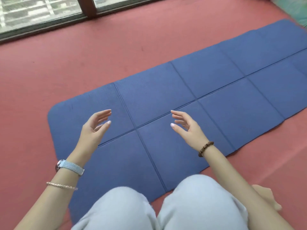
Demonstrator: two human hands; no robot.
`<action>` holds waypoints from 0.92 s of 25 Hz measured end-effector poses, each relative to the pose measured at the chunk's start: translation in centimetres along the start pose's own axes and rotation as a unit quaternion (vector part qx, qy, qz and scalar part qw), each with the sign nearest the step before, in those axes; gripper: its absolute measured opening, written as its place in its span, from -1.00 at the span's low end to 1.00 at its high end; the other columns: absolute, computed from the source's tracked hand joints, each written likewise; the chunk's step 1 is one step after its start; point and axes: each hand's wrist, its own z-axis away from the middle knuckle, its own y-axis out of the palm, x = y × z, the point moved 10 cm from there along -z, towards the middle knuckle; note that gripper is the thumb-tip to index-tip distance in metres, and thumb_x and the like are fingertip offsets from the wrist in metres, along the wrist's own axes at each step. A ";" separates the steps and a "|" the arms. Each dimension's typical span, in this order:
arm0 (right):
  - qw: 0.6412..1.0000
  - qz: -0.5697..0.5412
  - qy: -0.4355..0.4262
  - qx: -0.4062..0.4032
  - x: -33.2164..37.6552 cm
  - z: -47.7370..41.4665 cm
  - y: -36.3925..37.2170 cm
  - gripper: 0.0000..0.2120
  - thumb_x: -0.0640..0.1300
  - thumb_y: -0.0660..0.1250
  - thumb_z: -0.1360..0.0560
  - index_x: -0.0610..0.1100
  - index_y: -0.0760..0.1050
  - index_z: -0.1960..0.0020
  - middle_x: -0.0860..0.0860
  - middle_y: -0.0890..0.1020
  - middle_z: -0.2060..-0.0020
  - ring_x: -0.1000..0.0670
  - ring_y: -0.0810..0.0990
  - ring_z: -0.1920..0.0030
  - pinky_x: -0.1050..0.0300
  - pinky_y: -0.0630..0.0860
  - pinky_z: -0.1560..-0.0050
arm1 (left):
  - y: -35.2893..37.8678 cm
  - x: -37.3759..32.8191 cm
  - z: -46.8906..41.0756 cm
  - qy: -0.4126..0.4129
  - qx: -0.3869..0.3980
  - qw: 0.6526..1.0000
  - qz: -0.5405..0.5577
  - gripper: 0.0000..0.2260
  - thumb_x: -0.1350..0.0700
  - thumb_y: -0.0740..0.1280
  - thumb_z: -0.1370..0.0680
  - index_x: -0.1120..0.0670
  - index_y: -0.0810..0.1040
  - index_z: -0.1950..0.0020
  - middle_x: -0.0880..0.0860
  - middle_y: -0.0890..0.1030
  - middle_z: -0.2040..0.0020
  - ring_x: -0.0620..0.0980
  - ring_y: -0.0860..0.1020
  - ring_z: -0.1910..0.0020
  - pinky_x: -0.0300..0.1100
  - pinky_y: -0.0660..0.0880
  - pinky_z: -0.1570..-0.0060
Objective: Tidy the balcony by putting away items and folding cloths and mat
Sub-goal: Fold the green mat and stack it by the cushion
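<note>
The mat (216, 83): deep blue, plain, crossed by a grid of darker fold lines. The floor (66, 63): dusty red, faintly scuffed. My trousers (199, 205): pale grey-blue. On my left wrist the watch strap (73, 166) is light blue and woven, the thin bracelet (61, 185) pinkish gold. On my right wrist, the bead bracelet (205, 148) is brown. The window frame (88, 7): dark brown.

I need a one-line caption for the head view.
Open left hand and right hand hover above the unfolded blue mat.

Left hand (93, 130) and right hand (187, 127), fingers relaxed, seemingly hover above blue mat (216, 83).
</note>
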 end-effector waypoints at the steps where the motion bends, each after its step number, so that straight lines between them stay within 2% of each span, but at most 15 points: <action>1: 1.000 0.003 0.003 0.002 -0.8 -0.1 0.4 -0.62 -0.06 0.35 -0.56 0.12 0.41 -0.35 0.16 0.52 -0.28 0.14 0.50 -0.27 0.25 0.39 -0.28 | 0.5 0.8 0.4 -0.003 0.006 1.000 -0.009 -0.71 0.22 0.32 -0.60 -0.06 0.53 -0.27 -0.09 0.58 -0.28 -0.13 0.50 -0.31 -0.10 0.41 -0.32; 5: 0.998 0.052 0.014 0.030 -4.6 0.7 3.6 -0.59 -0.04 0.37 -0.54 0.14 0.40 -0.35 0.19 0.50 -0.29 0.15 0.49 -0.28 0.35 0.34 -0.21 | 2.5 4.6 3.1 -0.007 0.051 0.996 -0.070 -0.68 0.07 0.36 -0.54 -0.07 0.51 -0.30 -0.15 0.57 -0.28 -0.20 0.47 -0.32 -0.14 0.37 -0.33; 7: 0.994 0.093 0.019 0.049 -6.7 1.7 5.3 -0.57 -0.01 0.38 -0.52 0.16 0.39 -0.35 0.17 0.49 -0.28 0.13 0.47 -0.29 0.29 0.34 -0.24 | 3.9 6.7 5.1 -0.012 0.087 0.990 -0.111 -0.64 0.01 0.37 -0.52 -0.11 0.50 -0.31 -0.17 0.55 -0.28 -0.24 0.45 -0.32 -0.30 0.36 -0.29; 9: 0.986 0.147 0.017 0.076 -8.4 2.9 6.9 -0.55 0.00 0.39 -0.51 0.15 0.39 -0.37 0.15 0.46 -0.28 0.11 0.43 -0.31 0.17 0.35 -0.32 | 5.1 8.9 6.8 -0.016 0.119 0.983 -0.141 -0.63 0.03 0.41 -0.54 -0.14 0.48 -0.32 -0.20 0.51 -0.30 -0.28 0.42 -0.32 -0.39 0.32 -0.30; 10: 0.980 0.176 0.016 0.091 -9.4 3.5 7.8 -0.54 0.01 0.39 -0.51 0.14 0.38 -0.38 0.15 0.45 -0.30 0.10 0.40 -0.33 0.11 0.33 -0.37 | 5.6 10.1 7.8 -0.015 0.133 0.979 -0.154 -0.63 0.03 0.40 -0.54 -0.16 0.46 -0.33 -0.22 0.49 -0.31 -0.28 0.40 -0.34 -0.37 0.30 -0.34; 13: 0.957 0.266 -0.007 0.112 -11.7 5.1 9.7 -0.51 0.09 0.39 -0.49 0.15 0.37 -0.39 0.11 0.40 -0.40 0.08 0.33 -0.41 0.00 0.22 -0.46 | 7.4 13.0 10.6 0.029 0.179 0.956 -0.229 -0.57 -0.15 0.31 -0.51 -0.20 0.40 -0.38 -0.23 0.39 -0.41 -0.22 0.29 -0.45 -0.12 0.26 -0.43; 17: 0.950 0.298 -0.019 0.089 -14.3 7.0 10.0 -0.46 0.10 0.43 -0.45 0.18 0.36 -0.40 0.11 0.34 -0.45 0.09 0.23 -0.47 0.08 0.12 -0.47 | 10.5 15.0 13.7 0.113 0.239 0.901 -0.344 -0.51 -0.18 0.23 -0.50 -0.17 0.35 -0.43 -0.11 0.26 -0.53 -0.09 0.10 -0.57 0.04 0.09 -0.52; 20: 0.940 0.319 -0.024 0.115 -16.0 9.1 10.1 -0.34 0.02 0.46 -0.39 0.21 0.30 -0.44 0.14 0.23 -0.50 0.08 0.09 -0.54 0.03 0.02 -0.54 | 12.2 15.5 15.1 0.153 0.239 0.879 -0.384 -0.50 -0.13 0.27 -0.49 -0.16 0.34 -0.44 -0.08 0.17 -0.58 -0.04 0.04 -0.59 0.07 0.00 -0.53; 23: 0.912 0.378 -0.060 0.150 -17.5 11.1 10.4 -0.22 -0.18 0.38 -0.31 0.21 0.26 -0.47 0.18 0.10 -0.52 0.11 -0.03 -0.54 0.06 -0.17 -0.53 | 14.1 16.3 16.4 0.155 0.240 0.866 -0.411 -0.46 -0.12 0.34 -0.46 -0.18 0.34 -0.43 -0.03 0.06 -0.61 0.05 -0.02 -0.60 0.14 -0.07 -0.52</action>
